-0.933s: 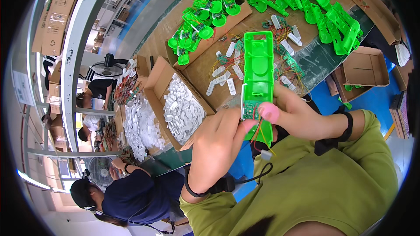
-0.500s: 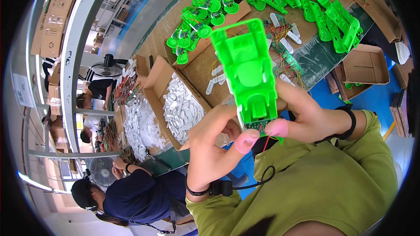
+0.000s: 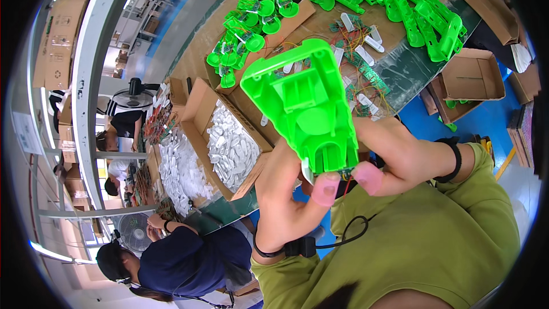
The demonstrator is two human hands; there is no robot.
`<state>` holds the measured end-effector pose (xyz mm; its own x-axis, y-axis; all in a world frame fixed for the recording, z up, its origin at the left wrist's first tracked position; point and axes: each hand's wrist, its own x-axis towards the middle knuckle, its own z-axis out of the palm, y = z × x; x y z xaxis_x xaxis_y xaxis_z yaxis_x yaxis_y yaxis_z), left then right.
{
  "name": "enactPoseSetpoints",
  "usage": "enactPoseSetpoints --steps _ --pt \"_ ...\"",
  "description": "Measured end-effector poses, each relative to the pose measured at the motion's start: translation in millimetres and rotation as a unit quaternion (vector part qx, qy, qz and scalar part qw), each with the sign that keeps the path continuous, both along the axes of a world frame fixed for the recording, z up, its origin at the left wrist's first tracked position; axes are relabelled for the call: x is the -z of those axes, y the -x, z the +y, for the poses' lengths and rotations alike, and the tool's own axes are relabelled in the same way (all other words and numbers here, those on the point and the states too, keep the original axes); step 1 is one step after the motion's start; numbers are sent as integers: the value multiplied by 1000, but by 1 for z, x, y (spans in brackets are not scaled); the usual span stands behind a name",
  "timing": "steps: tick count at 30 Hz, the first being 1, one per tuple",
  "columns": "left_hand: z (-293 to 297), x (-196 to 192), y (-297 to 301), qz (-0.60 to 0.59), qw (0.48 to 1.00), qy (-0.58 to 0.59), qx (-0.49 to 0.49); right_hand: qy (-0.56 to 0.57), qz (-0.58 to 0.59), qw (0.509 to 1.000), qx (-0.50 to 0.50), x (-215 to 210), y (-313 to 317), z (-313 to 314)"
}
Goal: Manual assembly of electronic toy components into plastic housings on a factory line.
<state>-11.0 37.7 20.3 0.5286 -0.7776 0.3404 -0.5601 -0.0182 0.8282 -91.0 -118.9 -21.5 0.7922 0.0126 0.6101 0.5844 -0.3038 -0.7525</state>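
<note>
ok so the green plastic housing [image 3: 323, 123] is up in the air in front of the person, held clear of the table [image 3: 414, 71], with its wide end pointing away and its narrow end toward the body. Both hands are on that narrow end. The left hand [image 3: 280, 186] is curled in, fingers bent close, pink-covered thumb [image 3: 325, 190] at the near end beside a white strip [image 3: 307, 170]. The right hand [image 3: 392, 157] grips along the other side, its own pink-covered thumb [image 3: 366, 178] by the near corner. Fingertips behind the shell are hidden, so can't tell how hard they squeeze.

Between the thumbs there's a bit of circuit board [image 3: 345, 174] with a red wire [image 3: 348, 186] at it. Handling-wise, I'd guess the shell is light, stiff and thin-walled, maybe slick on the smooth faces. Board and wire are probably the fragile bits, so imo take it by the side walls, keep thumbs on the plastic rim and don't tug the wire
</note>
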Motion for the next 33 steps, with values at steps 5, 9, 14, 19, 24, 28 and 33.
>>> enactPoseSetpoints --steps 5,9,14,19,24,28,33 --pt "-3 8 -2 66 997 37 28 -6 -14 1000 -2 1 -1 -2" --pt "-7 13 -3 77 996 17 30 9 -24 999 39 2 0 -3" --pt "-14 18 -8 102 993 24 50 -30 5 998 48 11 -4 -2" --pt "-13 15 -6 224 971 18 80 -52 -66 993 86 18 -9 -4" --pt "-12 16 1 259 966 3 28 -36 -60 995 65 22 -11 -7" --pt "-14 17 3 235 972 -12 10 -8 -85 992 88 25 -11 -6" --pt "-25 25 3 258 965 43 24 -14 -79 989 122 30 -12 -7"
